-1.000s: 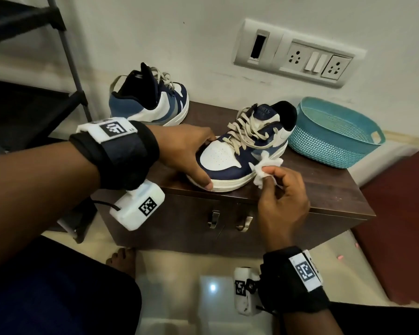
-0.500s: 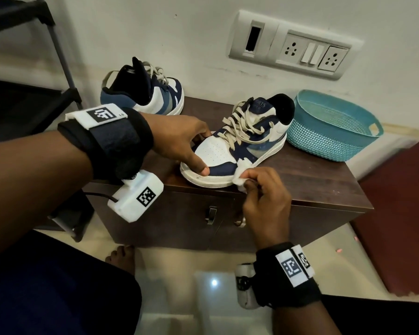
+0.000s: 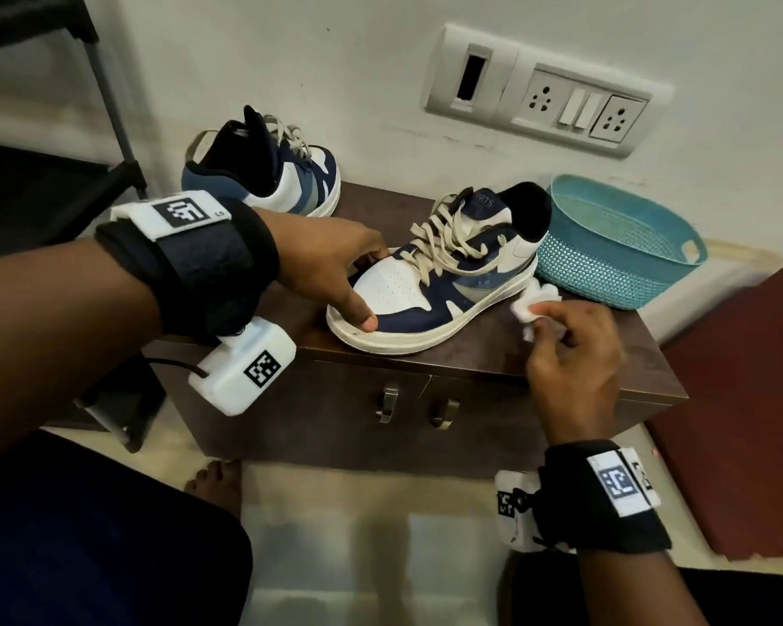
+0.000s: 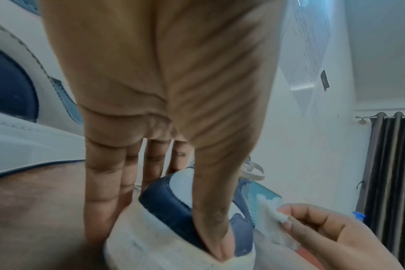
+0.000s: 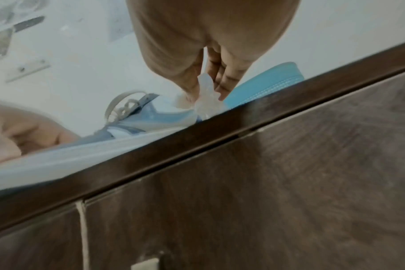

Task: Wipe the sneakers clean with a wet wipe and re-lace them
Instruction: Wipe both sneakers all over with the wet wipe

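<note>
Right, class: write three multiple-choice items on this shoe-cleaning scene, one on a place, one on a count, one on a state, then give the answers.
1. Where is the teal perforated plastic basket?
A. on the floor
B. on the dark wooden cabinet, right of the nearer navy-and-white sneaker
C. on the rack

2. How many sneakers are on the cabinet?
A. one
B. two
C. three

3. What holds the white wet wipe?
A. the right hand pinches it
B. it lies in the basket
C. the left hand grips it

Answers: B, the basket sits by the heel; B, a farther sneaker stands behind; A, fingertips pinch it while the left hand steadies the toe.
</note>
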Motion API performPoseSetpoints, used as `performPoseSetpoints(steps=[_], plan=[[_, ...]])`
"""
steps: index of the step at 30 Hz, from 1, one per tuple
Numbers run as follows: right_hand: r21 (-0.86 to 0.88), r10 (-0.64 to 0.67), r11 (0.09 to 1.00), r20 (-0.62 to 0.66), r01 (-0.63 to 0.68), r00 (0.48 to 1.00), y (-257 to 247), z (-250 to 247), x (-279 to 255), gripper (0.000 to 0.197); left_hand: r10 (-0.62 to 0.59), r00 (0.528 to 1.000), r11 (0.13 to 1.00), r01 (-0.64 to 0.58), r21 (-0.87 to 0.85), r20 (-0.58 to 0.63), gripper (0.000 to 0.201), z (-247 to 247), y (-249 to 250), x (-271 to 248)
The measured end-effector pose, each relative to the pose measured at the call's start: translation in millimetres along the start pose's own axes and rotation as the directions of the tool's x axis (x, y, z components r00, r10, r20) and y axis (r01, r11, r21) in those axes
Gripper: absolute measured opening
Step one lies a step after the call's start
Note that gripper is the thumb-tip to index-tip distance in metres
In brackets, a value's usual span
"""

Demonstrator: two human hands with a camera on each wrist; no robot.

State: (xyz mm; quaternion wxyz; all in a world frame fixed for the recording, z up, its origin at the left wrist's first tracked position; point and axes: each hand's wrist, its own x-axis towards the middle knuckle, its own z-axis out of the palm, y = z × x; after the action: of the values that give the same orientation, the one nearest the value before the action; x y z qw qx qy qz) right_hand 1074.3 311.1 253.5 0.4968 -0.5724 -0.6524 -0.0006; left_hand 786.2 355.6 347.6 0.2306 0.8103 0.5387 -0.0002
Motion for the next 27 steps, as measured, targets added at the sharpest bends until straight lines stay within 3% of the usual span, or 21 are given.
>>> performPoseSetpoints(steps=[2, 7, 9, 11, 12, 14, 16, 18, 21, 22, 25, 27], plan=[[0.114, 0.075, 0.991, -0.058, -0.068, 0.996, 0.4, -2.7, 6.3, 0.017, -0.002, 1.000, 1.000, 0.002, 0.001, 0.003, 0.079, -0.9, 0.5, 0.4], [0.295, 0.039, 0.953, 0.120, -0.073, 0.992, -39.3, 30.8, -9.3, 0.014, -0.013, 1.000, 1.000, 0.013, 0.007, 0.010, 0.079, -2.9, 3.0, 1.4], [0.256, -0.127, 0.963, 0.144, 0.087, 0.981, -54.4, 39.4, -16.3, 0.008, -0.016, 1.000, 1.000, 0.016, 0.012, 0.013, 0.079, -3.3, 3.3, 1.4], [0.185, -0.296, 0.947, 0.183, 0.263, 0.938, -55.9, 40.5, -14.7, 0.008, -0.023, 1.000, 1.000, 0.022, 0.015, 0.018, 0.079, -3.4, 2.9, 1.3], [0.144, -0.291, 0.953, 0.169, 0.268, 0.942, -50.2, 38.7, -6.9, 0.008, -0.024, 0.999, 1.000, 0.024, 0.014, 0.020, 0.079, -3.4, 3.0, 1.2], [0.084, -0.113, 0.991, 0.049, 0.109, 0.992, -36.2, 32.4, 12.6, 0.010, -0.028, 0.999, 1.000, 0.028, 0.010, 0.022, 0.079, -3.4, 3.3, 1.8], [0.102, 0.026, 0.995, -0.029, -0.023, 0.999, -32.3, 29.8, 20.7, 0.010, -0.034, 0.999, 0.999, 0.034, 0.013, 0.024, 0.079, -3.3, 4.2, 1.9], [0.108, -0.091, 0.991, 0.054, 0.084, 0.994, -46.4, 35.9, 10.9, 0.010, -0.041, 0.999, 0.999, 0.040, 0.023, 0.026, 0.079, -3.7, 5.1, 2.1], [0.108, -0.299, 0.953, 0.171, 0.284, 0.939, -55.5, 39.5, -3.1, 0.009, -0.037, 0.999, 0.999, 0.037, 0.017, 0.031, 0.079, -5.0, 5.7, 1.9], [0.101, -0.271, 0.961, 0.130, 0.259, 0.954, -50.5, 37.7, 3.6, 0.009, -0.035, 0.999, 0.999, 0.034, 0.013, 0.030, 0.079, -5.1, 5.5, 1.3], [0.106, 0.005, 0.994, -0.056, 0.001, 0.998, -36.2, 33.0, 22.8, 0.009, -0.034, 0.999, 0.999, 0.034, 0.015, 0.032, 0.078, -4.1, 6.8, 1.2], [0.111, 0.009, 0.994, -0.050, -0.003, 0.999, -44.5, 37.7, 16.8, 0.009, -0.037, 0.999, 0.999, 0.036, 0.029, 0.032, 0.080, -3.7, 8.7, 1.5]])
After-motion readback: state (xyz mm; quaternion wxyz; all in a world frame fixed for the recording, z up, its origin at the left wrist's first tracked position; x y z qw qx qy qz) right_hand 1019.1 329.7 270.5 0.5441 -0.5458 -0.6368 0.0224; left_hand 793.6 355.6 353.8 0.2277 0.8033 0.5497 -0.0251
